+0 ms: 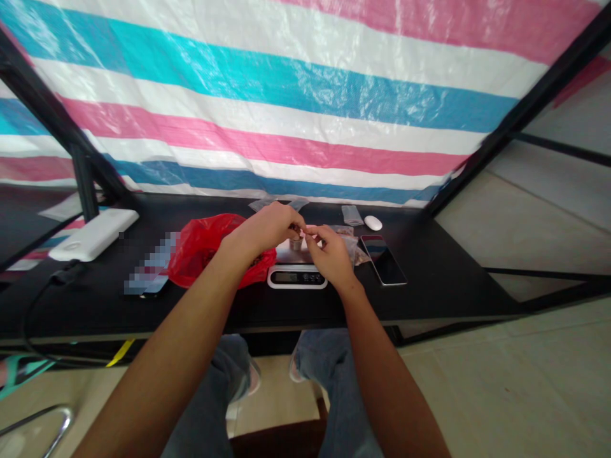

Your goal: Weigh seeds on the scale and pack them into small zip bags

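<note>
A white digital scale (297,277) with a metal plate stands before me on the black table. On its plate sits a small metal cup (296,244). My left hand (270,227) reaches over the cup from the left, fingers pinched together, with something dark brown at the fingertips. From the right, my right hand (330,253) comes in beside the cup with thumb and fingers bent together; whatever is between them is hidden. The fingertips of both hands nearly meet. Partly under my left forearm lies an open red plastic bag (191,245) holding small dark pieces.
Right of the scale are clear bags (360,253) with brownish contents, a phone (384,261), a flat clear bag (352,215) and a white rounded object (373,222). At left lie a white power strip (98,234) and a partly blurred-out phone (155,283). Striped sheeting (286,114) hangs behind.
</note>
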The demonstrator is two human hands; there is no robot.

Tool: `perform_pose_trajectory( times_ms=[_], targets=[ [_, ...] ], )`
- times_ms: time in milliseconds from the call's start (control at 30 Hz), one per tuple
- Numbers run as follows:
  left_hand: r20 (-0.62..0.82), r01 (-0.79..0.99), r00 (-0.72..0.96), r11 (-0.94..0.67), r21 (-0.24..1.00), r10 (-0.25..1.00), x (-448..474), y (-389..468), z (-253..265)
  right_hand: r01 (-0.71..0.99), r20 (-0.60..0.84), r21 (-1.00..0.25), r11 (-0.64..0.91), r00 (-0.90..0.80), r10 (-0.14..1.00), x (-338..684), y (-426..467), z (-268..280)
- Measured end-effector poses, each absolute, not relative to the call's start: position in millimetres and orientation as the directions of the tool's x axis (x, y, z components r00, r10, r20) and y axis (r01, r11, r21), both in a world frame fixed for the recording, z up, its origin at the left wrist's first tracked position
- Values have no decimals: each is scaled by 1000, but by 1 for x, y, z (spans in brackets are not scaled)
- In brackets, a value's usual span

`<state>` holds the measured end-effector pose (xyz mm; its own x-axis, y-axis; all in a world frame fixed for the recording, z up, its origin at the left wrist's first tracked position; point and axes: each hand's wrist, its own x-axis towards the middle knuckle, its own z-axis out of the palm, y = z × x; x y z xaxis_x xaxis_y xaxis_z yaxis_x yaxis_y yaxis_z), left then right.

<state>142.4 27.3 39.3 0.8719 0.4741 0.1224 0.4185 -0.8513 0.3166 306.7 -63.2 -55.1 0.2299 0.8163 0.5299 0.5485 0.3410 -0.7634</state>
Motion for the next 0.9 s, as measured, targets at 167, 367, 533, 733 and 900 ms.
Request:
perform_pose_trajectory(
  times_ms=[167, 367, 533, 733, 900],
  targets=[
    [123, 418, 869, -844, 337, 479, 142, 26, 40, 552, 546, -758, 349, 244, 801, 307, -63, -55],
    [126, 430, 858, -831, 353, 498, 142, 26, 38, 577, 526, -752, 318, 234, 818, 309, -66, -51],
    [122, 434, 860, -836, 336, 495, 142, 26, 39, 622, 524, -741, 251, 303, 796, 327, -75, -39],
    [110, 425, 871, -848, 318, 478, 143, 29, 37, 643, 389, -758, 109, 313, 866, 352, -91, -31],
    [122, 404, 879, -856, 321, 460, 143, 31, 35, 727, 206, -686, 28, 157, 966, 356, -107, -23]
  ],
)
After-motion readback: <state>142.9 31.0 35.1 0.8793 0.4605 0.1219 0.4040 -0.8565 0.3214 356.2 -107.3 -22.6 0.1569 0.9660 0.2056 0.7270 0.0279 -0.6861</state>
